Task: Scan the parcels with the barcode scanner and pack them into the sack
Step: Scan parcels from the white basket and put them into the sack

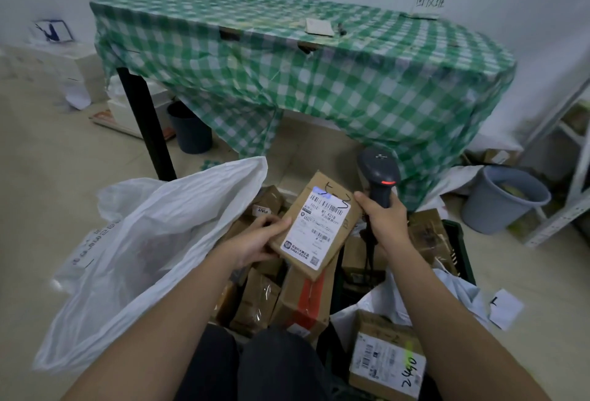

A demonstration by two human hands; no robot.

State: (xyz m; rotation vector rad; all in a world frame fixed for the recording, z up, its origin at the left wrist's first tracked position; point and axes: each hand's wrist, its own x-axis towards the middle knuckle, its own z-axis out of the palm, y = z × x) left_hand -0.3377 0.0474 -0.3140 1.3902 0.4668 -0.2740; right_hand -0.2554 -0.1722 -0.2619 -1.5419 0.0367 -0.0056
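Step in hand: you are scanning. A bluish light patch sits on the top edge of the label, so the beam looks to be on or just off the barcode.
Parcel: the small brown parcel is held up, label facing you, above the heap of other parcels in the dark crate.
Left hand: your left hand grips the parcel's lower left edge, thumb on top beside the label, fingers curled underneath.
Right hand: your right hand is clenched around the handle of the scanner, with its thumb touching the parcel's right edge. The scanner head rises past the parcel's top right corner, red light lit.
Sack: the white sack lies to your left, its mouth gaping toward the crate's left edge.
Next move: once the scan registers, I judge the parcel must swing left and drop through that mouth; keep the scanner clear.
Open room: the way left is free. Ahead, the green checked table overhangs, and its black leg stands behind the sack.
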